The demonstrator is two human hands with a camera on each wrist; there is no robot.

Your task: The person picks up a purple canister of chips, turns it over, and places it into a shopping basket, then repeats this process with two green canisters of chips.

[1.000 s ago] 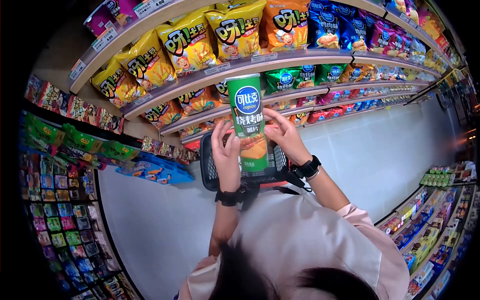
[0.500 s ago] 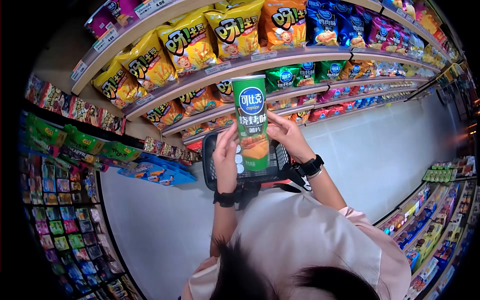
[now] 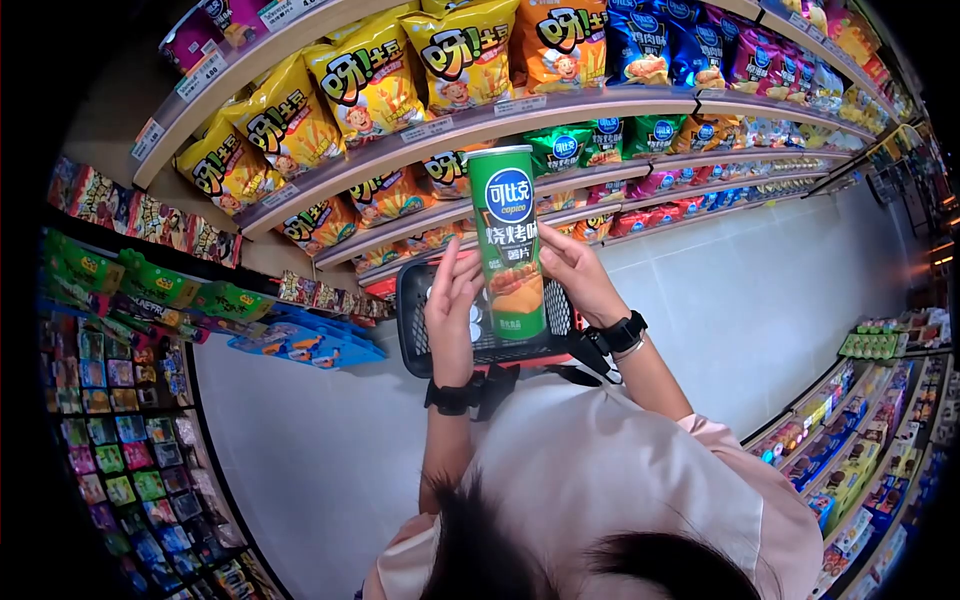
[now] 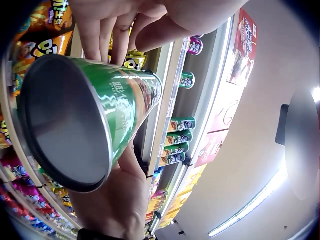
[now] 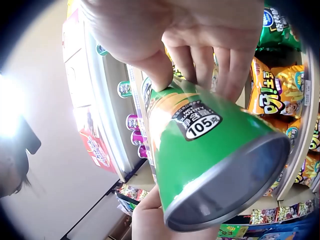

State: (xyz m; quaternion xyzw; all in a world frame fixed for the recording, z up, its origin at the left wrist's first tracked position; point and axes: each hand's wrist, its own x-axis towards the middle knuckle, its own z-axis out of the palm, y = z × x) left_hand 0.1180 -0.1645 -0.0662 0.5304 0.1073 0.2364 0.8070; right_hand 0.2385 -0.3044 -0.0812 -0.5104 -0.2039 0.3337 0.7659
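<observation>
A tall green can of potato chips [image 3: 512,245] with a blue oval logo stands upright between my two hands in the head view. My right hand [image 3: 582,285] grips its right side, the thumb on the front and the fingers behind. On the other side my left hand [image 3: 452,318] has its fingers extended along the can, fingertips at its edge. From the left wrist, the can's grey metal base [image 4: 65,125] faces the camera. A 105 g weight mark [image 5: 202,126] shows on the can in the right wrist view.
Below the can is a black shopping basket [image 3: 415,335] with white round items inside. Shelves of yellow chip bags [image 3: 370,92], orange bags [image 3: 563,45] and blue bags [image 3: 640,45] curve across the front. A blue display [image 3: 305,343] juts out at left.
The can has shifted a little to the right and now leans slightly differently. My right hand's fingers have slid further behind it, while the left hand stays at its left side.
</observation>
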